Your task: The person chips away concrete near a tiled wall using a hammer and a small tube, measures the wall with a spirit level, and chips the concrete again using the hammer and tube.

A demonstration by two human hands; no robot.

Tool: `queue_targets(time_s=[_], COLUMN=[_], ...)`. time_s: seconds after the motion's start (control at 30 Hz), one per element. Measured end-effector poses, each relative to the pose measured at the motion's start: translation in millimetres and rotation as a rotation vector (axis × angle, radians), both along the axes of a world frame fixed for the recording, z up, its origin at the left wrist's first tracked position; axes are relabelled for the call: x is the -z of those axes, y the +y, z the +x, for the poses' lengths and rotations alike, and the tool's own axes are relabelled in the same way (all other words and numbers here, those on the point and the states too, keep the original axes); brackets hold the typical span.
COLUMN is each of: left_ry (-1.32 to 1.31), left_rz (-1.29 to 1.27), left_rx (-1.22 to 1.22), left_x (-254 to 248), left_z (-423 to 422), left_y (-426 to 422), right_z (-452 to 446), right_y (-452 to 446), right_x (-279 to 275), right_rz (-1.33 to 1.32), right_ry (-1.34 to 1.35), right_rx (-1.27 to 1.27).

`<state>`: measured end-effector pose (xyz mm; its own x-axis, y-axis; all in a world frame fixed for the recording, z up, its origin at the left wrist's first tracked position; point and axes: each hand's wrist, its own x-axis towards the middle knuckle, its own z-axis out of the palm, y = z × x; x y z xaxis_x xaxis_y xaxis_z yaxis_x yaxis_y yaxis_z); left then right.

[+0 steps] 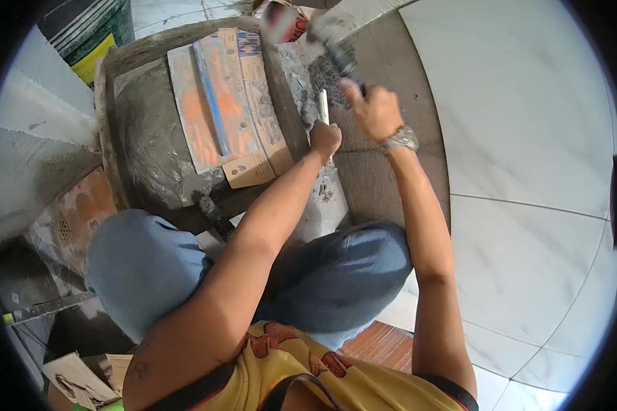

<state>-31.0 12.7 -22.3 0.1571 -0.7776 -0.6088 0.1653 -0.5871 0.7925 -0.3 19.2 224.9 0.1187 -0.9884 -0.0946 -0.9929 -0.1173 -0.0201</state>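
My left hand (pixel 325 139) is closed around a narrow pale rod (pixel 323 104), which looks like a chisel; its end by my lap side is mostly hidden by the hand. My right hand (pixel 377 113) grips the dark handle of a hammer (pixel 343 60), its head smeared by motion near the top of the view. Below both tools runs a rough grey ledge (pixel 298 72) with broken mortar and crumbs on it. Beside it lies a brown tile surface (pixel 377 61) with a dark, scraped patch.
Left of the ledge, a tub (pixel 106 137) holds wet grey mortar (pixel 147 137). Across it lie a flattened cardboard piece (pixel 264 116) and an orange-smeared board with a blue-striped strip (pixel 212 99). A dark bucket (pixel 92 31) stands behind. White marble-look tiles (pixel 521 137) cover the right.
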Motion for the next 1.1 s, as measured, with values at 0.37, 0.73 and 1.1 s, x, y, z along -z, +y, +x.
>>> queue_targets(time_s=[0.37, 0.73, 1.1], left_ry=[0.062, 0.103, -0.009], left_rz=[0.052, 0.13, -0.005], left_rx=[0.025, 0.041, 0.013], left_x=[2, 43, -8], left_z=[4, -13, 2], left_y=[-6, -12, 14], right_z=[-50, -37, -11], right_y=[-14, 6, 8], right_x=[63, 40, -38], right_rz=[0.177, -0.019, -0.22], right_ry=[0.12, -0.129, -0.388], right_rx=[0.045, -0.07, -0.046])
